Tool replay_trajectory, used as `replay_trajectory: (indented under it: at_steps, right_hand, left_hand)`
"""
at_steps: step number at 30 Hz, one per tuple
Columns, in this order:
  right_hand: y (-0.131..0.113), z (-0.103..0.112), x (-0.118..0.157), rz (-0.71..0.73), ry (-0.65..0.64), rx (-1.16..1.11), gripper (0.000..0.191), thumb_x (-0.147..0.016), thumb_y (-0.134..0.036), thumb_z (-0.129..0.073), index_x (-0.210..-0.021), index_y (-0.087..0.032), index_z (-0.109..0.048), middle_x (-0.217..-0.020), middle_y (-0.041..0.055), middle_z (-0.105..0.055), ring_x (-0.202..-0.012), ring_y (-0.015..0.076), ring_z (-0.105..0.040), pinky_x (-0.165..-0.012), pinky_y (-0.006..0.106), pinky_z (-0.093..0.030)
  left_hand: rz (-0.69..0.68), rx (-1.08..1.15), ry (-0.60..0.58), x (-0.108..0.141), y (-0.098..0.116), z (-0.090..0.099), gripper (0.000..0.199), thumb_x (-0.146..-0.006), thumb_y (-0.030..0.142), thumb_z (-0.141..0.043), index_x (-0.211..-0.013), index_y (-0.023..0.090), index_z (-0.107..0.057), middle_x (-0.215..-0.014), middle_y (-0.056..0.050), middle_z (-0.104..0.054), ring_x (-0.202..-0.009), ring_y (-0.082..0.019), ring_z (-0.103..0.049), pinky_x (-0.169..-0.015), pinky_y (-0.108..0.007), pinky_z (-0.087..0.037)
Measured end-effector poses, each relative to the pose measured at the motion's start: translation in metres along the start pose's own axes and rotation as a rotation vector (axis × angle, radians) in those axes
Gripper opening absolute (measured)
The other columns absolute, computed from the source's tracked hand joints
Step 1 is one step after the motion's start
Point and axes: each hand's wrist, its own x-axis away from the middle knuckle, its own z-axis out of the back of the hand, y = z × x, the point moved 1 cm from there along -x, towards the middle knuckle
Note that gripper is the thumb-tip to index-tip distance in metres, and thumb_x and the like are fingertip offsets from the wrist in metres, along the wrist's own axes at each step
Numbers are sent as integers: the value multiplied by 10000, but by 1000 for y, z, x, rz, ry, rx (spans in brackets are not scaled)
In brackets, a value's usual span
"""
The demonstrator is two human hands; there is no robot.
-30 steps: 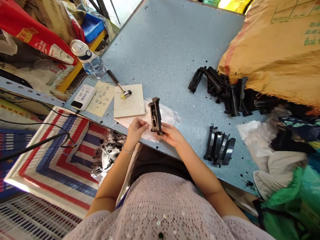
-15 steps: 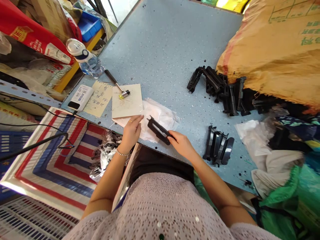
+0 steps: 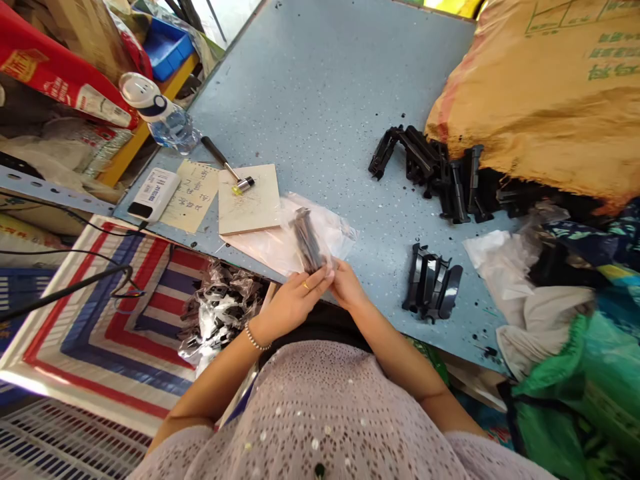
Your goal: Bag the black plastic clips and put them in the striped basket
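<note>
Both hands meeting on a black part in a clear bag at the worktop's near edge.
The left hand [image 3: 295, 300] and right hand [image 3: 346, 288] are pinching the bag [image 3: 320, 230] mouth, fingers closed around the part [image 3: 306, 240] lying inside, on the worktop [image 3: 330, 100].

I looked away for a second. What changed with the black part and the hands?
The black part, held upright before, now lies inside the clear bag. The left hand came over to join the right hand at the bag's near end. The hammer, board and part piles stayed put.
</note>
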Motion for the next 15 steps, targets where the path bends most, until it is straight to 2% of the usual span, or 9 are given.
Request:
replay_trajectory:
  at_steps: [2,4,7,8,9,10,12,14,15]
  right_hand:
    - [-5,-3,8,104,1,129,209,-803,-406,-754,-868,-211,-715,-802,1,-705,-794,180,-655,-732,308,-585]
    - [-15,-6,22,158,-132,228,228,-863,-405,-711,-1016,-239,-736,-946,19,-737,-954,206,-672,-897,360,-575]
    - [-39,2,49,126,-465,312,370,-912,-411,-670,-1255,-274,-694,-1141,35,-743,-1129,228,-667,-1063,434,-508]
    - [-49,10,57,124,-509,378,401,-935,-410,-642,-1313,-280,-668,-1201,43,-734,-1156,235,-664,-1080,453,-496]
    - [-60,22,64,146,-479,482,404,-962,-406,-606,-1342,-279,-654,-1249,53,-723,-1170,242,-663,-1088,464,-489]
    - [-71,37,69,190,-372,630,392,-989,-393,-564,-1353,-275,-650,-1288,66,-709,-1183,251,-657,-1094,470,-480]
    - [-92,74,76,288,-1,1019,382,-1025,-321,-478,-1363,-251,-642,-1350,104,-674,-1222,277,-633,-1107,481,-454]
    - [-108,111,79,219,360,1438,427,-1019,-203,-397,-1389,-209,-610,-1354,170,-654,-1223,319,-632,-1069,512,-457]
    - [-113,127,80,103,472,1601,429,-1007,-176,-387,-1374,-174,-611,-1290,209,-676,-1172,342,-658,-1018,523,-479]
  left_hand:
    - [-18,31,-60,-3,8,6,659,-966,98,-431,-1594,275,-339,-1522,-145,-536,-1142,-271,-666,-952,-450,-574]
    - [2,39,-10,0,16,21,645,-961,132,-498,-1575,296,-382,-1461,-129,-595,-1114,-269,-690,-959,-454,-588]
    - [60,51,110,21,26,64,659,-943,165,-583,-1539,405,-432,-1288,-57,-706,-1047,-247,-725,-954,-433,-620]
    - [95,63,119,33,26,80,661,-937,178,-597,-1525,437,-444,-1249,-36,-721,-1043,-243,-729,-950,-426,-631]
    - [136,75,100,46,23,94,642,-934,196,-598,-1502,466,-466,-1232,-13,-729,-1039,-239,-732,-938,-422,-642]
    - [184,95,66,60,16,104,597,-935,213,-585,-1461,486,-512,-1217,8,-736,-1022,-233,-737,-911,-412,-651]
    - [276,159,-85,85,-9,106,463,-910,264,-589,-1310,491,-648,-1139,31,-765,-954,-229,-750,-795,-378,-662]
    - [380,235,-156,101,-42,83,249,-822,313,-643,-991,438,-777,-901,18,-792,-738,-233,-739,-615,-352,-619]
    - [471,271,-92,106,-60,66,106,-750,324,-685,-762,381,-773,-707,0,-751,-584,-226,-683,-515,-336,-559]
